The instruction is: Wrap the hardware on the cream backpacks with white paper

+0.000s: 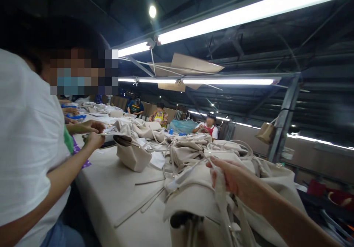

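Note:
My right hand (231, 175) reaches in from the lower right, its thumb and fingers closed on a cream strap (220, 193). The strap hangs from the hand toward a cream bag (193, 201) at the near end of the table, whose dark opening faces me. Small metal fittings show low on the straps, somewhat blurred. Just beyond my hand lies a heap of similar cream bags (185, 151) with looped handles. My left hand is out of view.
At the left, a co-worker in a white shirt (24, 140) handles the edge of another cream bag (132, 154). Thin straps (138, 208) lie on the pale table (102, 180). More people sit at the far end. A metal post (284, 117) stands at right.

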